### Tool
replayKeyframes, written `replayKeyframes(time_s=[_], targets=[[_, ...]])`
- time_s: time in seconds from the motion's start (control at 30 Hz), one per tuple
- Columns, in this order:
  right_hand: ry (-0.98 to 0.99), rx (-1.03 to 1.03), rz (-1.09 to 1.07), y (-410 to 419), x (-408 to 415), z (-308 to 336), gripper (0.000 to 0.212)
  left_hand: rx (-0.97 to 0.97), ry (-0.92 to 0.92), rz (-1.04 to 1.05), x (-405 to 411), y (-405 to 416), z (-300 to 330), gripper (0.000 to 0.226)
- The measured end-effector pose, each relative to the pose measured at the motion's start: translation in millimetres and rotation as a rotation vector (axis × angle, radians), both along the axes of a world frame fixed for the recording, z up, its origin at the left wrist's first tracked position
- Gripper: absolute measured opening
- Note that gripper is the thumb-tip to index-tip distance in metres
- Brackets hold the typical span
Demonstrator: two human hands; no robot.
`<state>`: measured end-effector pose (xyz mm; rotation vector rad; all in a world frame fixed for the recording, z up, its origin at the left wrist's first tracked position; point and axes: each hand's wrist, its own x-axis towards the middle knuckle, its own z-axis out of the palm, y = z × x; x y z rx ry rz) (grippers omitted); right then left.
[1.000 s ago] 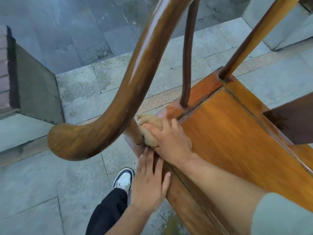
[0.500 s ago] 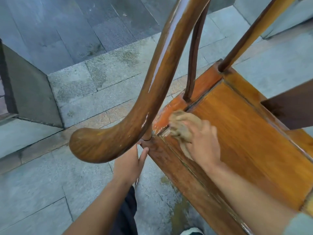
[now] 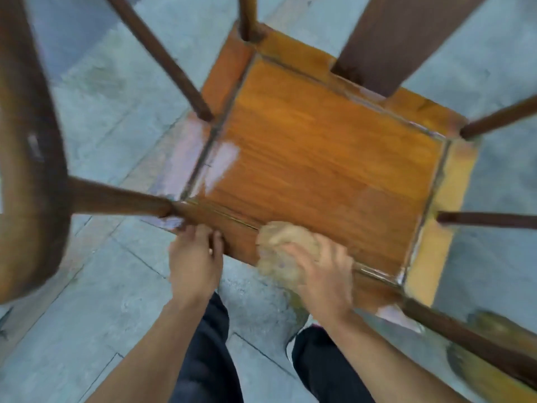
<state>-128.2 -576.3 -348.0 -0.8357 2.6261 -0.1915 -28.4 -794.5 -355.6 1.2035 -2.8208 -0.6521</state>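
Lower centre: chair seat (image 3: 319, 158) gripped at its edge by the left hand (image 3: 195, 257), tan cloth (image 3: 280, 251) clutched in the right hand (image 3: 324, 276); the seat could be rocked by hurried wiping.

This looks like an outdoor paved yard or terrace. The ground is laid in large grey stone slabs (image 3: 96, 301) with narrow joints between them, their surface mottled and weathered, and one has a greenish stain (image 3: 293, 305). A varnished wooden chair (image 3: 319, 158) stands directly on this paving.
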Motion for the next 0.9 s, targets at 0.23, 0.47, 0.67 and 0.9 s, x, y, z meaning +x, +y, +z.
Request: replayKeyframes(time_s=[0.23,0.47,0.67,0.9], targets=[[0.126,0.092,-0.757,-17.9,12.4,0.3,0.053,-0.03,0.035,-0.583,-69.8,47.8,3.9,0.019],[0.058,0.066,-0.825,55.3,45.7,-3.0,0.07,-0.122,0.066,-0.791,-124.0,44.4,1.5,0.03],[0.101,-0.161,-1.641,44.4,38.3,-17.2,0.08,-0.098,0.02,-1.078,-152.5,76.5,4.6,0.042],[0.059,-0.306,-1.131,129.8,79.2,5.0,0.059,-0.057,-0.018,-1.318,-152.7,144.3,-0.6,0.041]])
